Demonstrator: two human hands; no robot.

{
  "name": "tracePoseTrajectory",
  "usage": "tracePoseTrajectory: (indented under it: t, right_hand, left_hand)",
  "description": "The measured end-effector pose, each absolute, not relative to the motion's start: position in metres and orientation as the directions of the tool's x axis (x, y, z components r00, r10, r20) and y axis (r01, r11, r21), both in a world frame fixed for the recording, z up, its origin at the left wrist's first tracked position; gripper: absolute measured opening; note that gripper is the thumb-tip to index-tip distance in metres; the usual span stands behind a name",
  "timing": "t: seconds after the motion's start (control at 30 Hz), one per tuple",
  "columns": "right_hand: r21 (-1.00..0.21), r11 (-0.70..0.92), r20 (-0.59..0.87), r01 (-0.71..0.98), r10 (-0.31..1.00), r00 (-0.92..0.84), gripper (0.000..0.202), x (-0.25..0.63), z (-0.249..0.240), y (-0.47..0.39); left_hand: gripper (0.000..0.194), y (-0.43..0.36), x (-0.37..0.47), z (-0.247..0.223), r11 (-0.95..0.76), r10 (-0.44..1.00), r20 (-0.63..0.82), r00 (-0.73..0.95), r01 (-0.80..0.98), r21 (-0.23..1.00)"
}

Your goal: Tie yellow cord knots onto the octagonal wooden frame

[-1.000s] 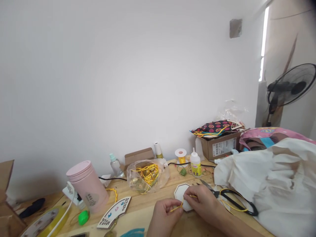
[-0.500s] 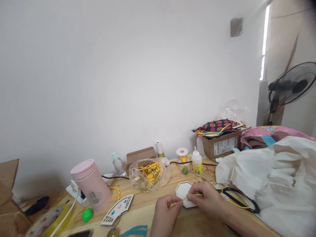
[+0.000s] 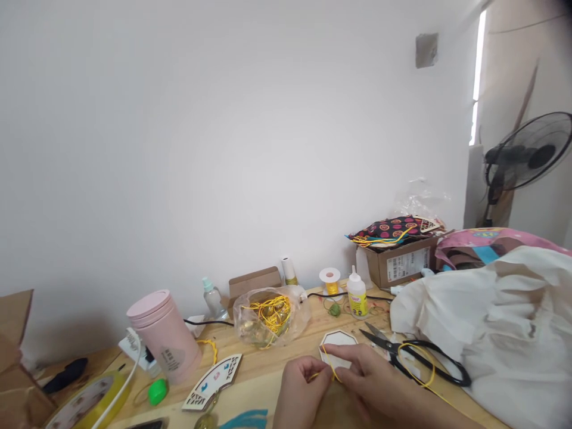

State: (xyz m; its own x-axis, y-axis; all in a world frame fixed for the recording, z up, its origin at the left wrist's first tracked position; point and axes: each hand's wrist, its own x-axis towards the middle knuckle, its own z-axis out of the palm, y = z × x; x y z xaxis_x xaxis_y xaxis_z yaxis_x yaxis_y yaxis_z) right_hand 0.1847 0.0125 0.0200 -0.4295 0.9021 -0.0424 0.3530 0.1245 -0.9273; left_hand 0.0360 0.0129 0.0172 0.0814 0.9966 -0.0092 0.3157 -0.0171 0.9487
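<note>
A thin yellow cord (image 3: 328, 357) runs between my two hands near the table's front. My left hand (image 3: 300, 387) is closed, with thumb and forefinger pinching the cord. On its right, my right hand (image 3: 364, 375) also grips the cord; its forefinger stretches forward with the cord looped over it. The fingertips of both hands nearly meet. Just beyond them lies a white octagonal plate (image 3: 338, 338) with a dark inner outline, partly covered by my right hand. Black-handled scissors (image 3: 415, 351) rest right of my right hand, with a loop of yellow cord over the handles.
A glue bottle (image 3: 357, 295), a cord spool (image 3: 330, 280) and a clear bag of yellow cords (image 3: 272, 316) stand behind. Leftward are a fan-shaped panel (image 3: 214, 381), a pink canister (image 3: 165, 333) and a tape roll (image 3: 89, 402). White cloth (image 3: 482, 316) covers the right side.
My right hand has shifted so its forefinger extends forward, with the cord looped over it. The scissors' blades now show beyond the hand. My left hand has hardly moved.
</note>
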Motion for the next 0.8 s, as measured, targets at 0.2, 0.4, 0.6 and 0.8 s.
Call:
tracePoseTrajectory:
  t: [0.2, 0.4, 0.6, 0.8]
  right_hand:
    - [-0.674, 0.407, 0.217, 0.616, 0.907, -0.362, 0.034, 0.186, 0.009, 0.013]
    - [-0.563, 0.452, 0.25, 0.691, 0.891, -0.379, 0.029, 0.182, 0.011, 0.012]
    - [-0.456, 0.43, 0.267, 0.779, 0.901, -0.341, 0.013, 0.182, 0.018, 0.01]
    - [-0.495, 0.402, 0.25, 0.77, 0.915, -0.317, 0.009, 0.183, 0.024, 0.009]
  left_hand:
    - [0.018, 0.01, 0.037, 0.016, -0.008, 0.992, -0.033, 0.122, 0.315, 0.949]
    - [0.019, 0.011, 0.035, 0.015, -0.021, 0.986, -0.03, 0.161, 0.307, 0.952]
    - [0.022, 0.013, 0.036, 0.013, -0.025, 0.99, -0.023, 0.14, 0.331, 0.943]
    - [0.019, 0.014, 0.036, 0.011, 0.017, 0.993, -0.046, 0.112, 0.248, 0.969]
